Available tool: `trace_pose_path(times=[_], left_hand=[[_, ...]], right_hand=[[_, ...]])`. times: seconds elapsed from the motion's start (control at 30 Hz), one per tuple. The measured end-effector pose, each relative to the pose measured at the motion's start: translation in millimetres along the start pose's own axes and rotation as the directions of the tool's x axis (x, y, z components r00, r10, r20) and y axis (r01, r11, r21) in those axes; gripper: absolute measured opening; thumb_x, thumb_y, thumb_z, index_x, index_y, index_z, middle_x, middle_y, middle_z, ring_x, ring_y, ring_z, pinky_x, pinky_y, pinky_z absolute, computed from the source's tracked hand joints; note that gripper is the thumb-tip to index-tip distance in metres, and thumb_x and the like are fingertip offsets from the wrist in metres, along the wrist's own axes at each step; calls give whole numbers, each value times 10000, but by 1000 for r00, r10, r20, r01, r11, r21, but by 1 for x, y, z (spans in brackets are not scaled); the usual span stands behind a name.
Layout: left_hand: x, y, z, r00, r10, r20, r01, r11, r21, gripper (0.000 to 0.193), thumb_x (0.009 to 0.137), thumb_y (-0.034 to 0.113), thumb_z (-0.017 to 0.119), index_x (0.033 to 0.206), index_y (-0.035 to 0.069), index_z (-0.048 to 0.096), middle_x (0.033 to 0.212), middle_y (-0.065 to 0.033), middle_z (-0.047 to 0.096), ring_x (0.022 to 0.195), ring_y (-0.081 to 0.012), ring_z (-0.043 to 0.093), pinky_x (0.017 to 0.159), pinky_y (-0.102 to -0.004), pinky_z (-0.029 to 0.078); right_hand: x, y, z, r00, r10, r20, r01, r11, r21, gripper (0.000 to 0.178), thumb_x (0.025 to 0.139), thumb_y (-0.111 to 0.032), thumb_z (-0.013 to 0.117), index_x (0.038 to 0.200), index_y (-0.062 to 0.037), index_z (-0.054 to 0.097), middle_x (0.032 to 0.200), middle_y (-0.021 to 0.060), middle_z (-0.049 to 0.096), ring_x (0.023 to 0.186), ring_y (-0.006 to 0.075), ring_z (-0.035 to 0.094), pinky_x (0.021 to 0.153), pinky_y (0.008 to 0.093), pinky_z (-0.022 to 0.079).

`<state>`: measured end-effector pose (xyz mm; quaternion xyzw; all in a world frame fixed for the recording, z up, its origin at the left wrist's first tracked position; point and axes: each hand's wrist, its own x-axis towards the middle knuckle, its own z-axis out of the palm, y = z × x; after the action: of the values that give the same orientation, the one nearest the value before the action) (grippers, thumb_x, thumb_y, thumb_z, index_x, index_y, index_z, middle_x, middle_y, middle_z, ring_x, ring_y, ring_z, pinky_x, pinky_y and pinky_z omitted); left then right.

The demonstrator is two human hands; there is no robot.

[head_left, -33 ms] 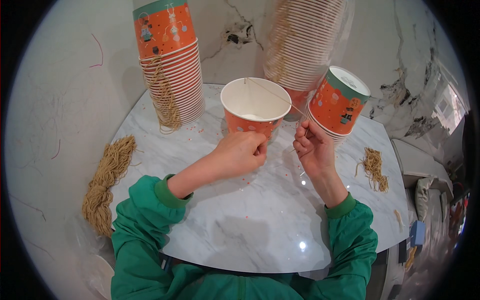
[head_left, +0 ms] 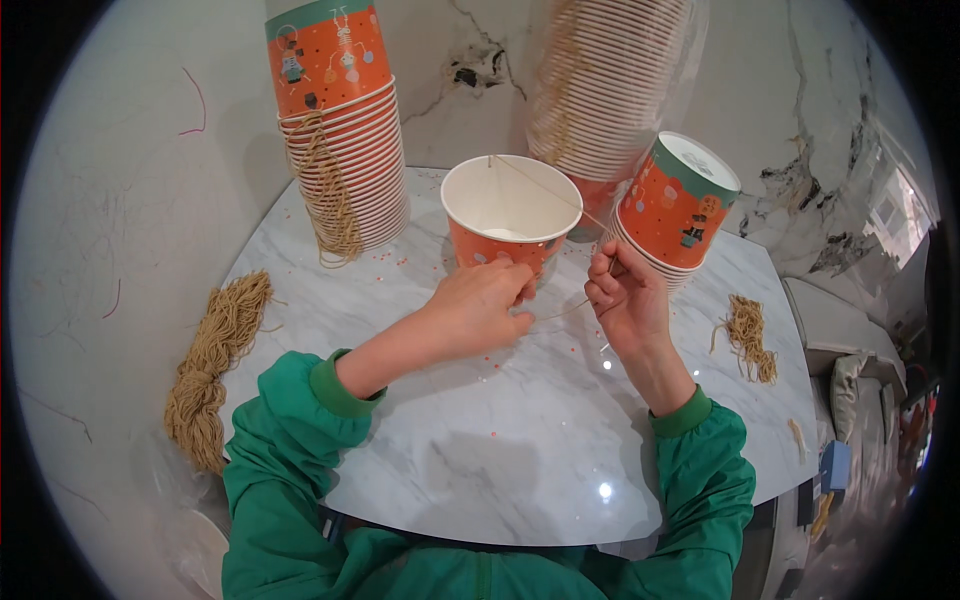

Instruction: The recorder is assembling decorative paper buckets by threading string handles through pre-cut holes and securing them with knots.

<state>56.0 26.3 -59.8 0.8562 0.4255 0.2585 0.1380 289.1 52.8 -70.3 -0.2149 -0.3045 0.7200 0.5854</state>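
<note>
Pinching string (head_left: 540,184) in right hand (head_left: 632,290), right of open cup (head_left: 475,246); holding left hand (head_left: 482,312) apart, in front of cup, grip unclear. Apparently done: anchoring string at cup's far rim. Seemingly left: securing other end.

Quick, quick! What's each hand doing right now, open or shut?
Left hand: fingers curled, in front of the open paper tub; can't tell if it holds anything.
Right hand: closed, pinching tan string.
</note>
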Motion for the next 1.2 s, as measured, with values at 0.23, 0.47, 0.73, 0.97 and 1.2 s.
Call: trace_pose_path(times=[0.23,0.47,0.73,0.97,1.2], left_hand=[[-3,44,12,949,-152,277,313,570,-760,701,884,163,704,1459,17,331,978,-72,639,703,-109,659,560,-265,501],[2,28,12,918,-245,313,394,453,-800,156,939,131,626,922,-24,617,672,-16,598,574,-77,574,511,-241,473],[6,22,-12,920,-287,268,390,592,-705,133,927,147,660,896,22,627,725,-5,627,567,-59,556,491,-225,445],[6,7,-24,958,-272,90,277,793,-543,114,894,116,671,859,12,641,733,6,625,599,-44,530,493,-221,433],[2,9,-24,962,-268,59,257,804,-537,112,895,98,659,831,6,651,729,14,620,640,-39,535,521,-228,435]], right_hand=[[-12,15,13,995,80,67,-80,997,3,179,996,-195,516,987,-25,572,796,68,609,605,109,447,544,257,377],[-10,7,13,1000,16,19,-15,1000,-25,179,991,-197,526,984,-25,576,809,52,600,613,103,448,555,254,385],[4,0,-11,998,-46,-42,46,999,-10,165,981,-177,539,1000,-21,590,819,58,618,636,113,497,580,256,422],[6,0,-9,985,-79,-154,72,996,-50,170,980,-171,533,993,-20,610,877,83,658,753,144,617,659,255,485],[7,1,-6,965,-66,-254,-139,691,-709,279,942,-226,617,1116,-7,621,1024,91,652,755,166,620,663,311,509]])
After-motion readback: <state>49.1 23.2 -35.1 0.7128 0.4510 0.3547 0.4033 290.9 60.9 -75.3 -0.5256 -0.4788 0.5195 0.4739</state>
